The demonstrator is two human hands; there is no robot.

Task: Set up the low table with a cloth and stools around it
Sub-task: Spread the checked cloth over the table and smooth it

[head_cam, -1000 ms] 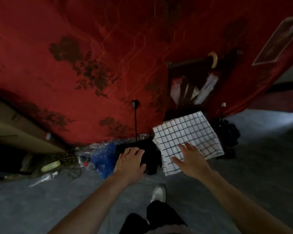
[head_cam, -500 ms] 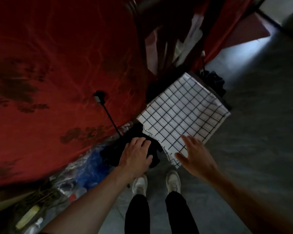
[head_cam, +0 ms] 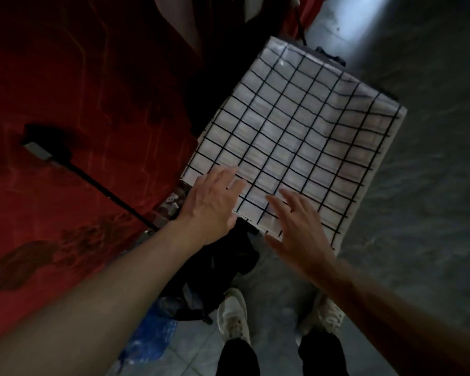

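Observation:
A white cloth with a black grid (head_cam: 296,137) covers the low square table, whose dark edge (head_cam: 385,89) shows only at the far right. My left hand (head_cam: 215,202) lies over the cloth's near left corner with its fingers spread flat. My right hand (head_cam: 299,229) hovers or rests at the near edge, fingers straight and spread. Neither hand holds anything. No stool is in view.
A red patterned curtain (head_cam: 79,118) hangs on the left with a thin black stand (head_cam: 98,183) before it. Dark bags (head_cam: 217,270) and blue plastic (head_cam: 152,335) lie by my white shoes (head_cam: 234,318). Grey floor (head_cam: 418,213) stretches to the right.
I have stepped closer and look more steeply down. My left hand left the black bag and came onto the cloth's near left corner; my right hand moved forward over the near edge.

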